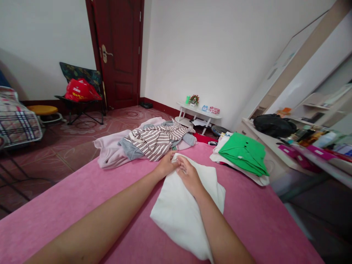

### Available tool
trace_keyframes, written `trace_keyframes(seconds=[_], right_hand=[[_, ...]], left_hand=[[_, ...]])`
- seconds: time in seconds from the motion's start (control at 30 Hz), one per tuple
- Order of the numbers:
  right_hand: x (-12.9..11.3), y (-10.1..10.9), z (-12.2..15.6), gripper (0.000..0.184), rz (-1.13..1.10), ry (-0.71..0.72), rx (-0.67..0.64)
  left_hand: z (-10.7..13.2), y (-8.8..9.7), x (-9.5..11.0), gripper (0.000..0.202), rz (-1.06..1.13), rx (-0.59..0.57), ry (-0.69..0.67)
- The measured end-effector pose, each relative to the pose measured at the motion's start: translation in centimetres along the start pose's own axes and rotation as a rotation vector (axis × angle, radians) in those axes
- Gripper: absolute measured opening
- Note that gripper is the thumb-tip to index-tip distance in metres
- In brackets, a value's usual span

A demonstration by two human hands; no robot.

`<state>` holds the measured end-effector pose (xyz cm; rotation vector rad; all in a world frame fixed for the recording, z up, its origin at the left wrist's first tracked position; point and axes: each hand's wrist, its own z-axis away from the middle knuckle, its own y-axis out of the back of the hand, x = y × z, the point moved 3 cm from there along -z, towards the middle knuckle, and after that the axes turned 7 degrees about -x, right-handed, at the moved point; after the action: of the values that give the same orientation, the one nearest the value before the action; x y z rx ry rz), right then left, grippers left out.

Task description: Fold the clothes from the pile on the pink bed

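A folded white garment (189, 212) lies on the pink bed cover (110, 194) right in front of me; its kind I cannot tell. At its far edge my left hand (167, 165) pinches the cloth near the corner. Close beside it, almost touching, my right hand (189, 174) has its fingers curled on the same edge. My right forearm lies across part of the garment. Just beyond my hands is a loose heap with a brown-and-white striped shirt (154, 141), grey cloth and a pale pink garment (110, 150).
Folded clothes with a green shirt (242, 152) on top sit at the bed's right. A red garment (203, 139) lies at the far edge. Beyond stand a low white table (199, 111), a folding chair with a red bag (81, 90), and a cluttered dresser (275, 150) on the right.
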<state>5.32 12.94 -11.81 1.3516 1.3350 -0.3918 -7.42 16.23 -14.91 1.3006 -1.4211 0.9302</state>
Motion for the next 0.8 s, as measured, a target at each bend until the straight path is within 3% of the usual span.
trace_keyframes(seconds=[0.13,0.23,0.37,0.53,0.6,0.73,0.8], right_hand=[[0.2,4.2,2.2,0.036,0.402,-0.013,0.316],[1.6,7.8,4.7,0.037,0.677,-0.157,0.505],[3.4,9.9,7.1,0.039,0.669,-0.292,0.464],[2.6,9.8,8.0,0.027,0.644,-0.212,0.5],[2.4,10.0,8.2,0.028,0.613,-0.221,0.549],[2.7,11.6,8.9,0.029,0.545,-0.325,0.639],[3.1,12.4,9.3,0.029,0.496,-0.41,0.554]], left_hand=[[0.8,-0.3,1.0,0.059,-0.348,0.059,-0.119],[1.2,-0.4,1.7,0.06,-0.491,0.103,-0.166],[1.2,-0.3,1.8,0.06,-0.548,0.135,-0.15],[2.4,-0.7,4.2,0.056,-0.74,0.101,-0.167],[3.7,-1.9,6.1,0.049,-0.802,-0.06,-0.187],[8.5,-6.2,10.2,0.037,-0.732,-0.666,-0.284],[10.9,-7.8,11.8,0.03,-0.798,-0.822,-0.319]])
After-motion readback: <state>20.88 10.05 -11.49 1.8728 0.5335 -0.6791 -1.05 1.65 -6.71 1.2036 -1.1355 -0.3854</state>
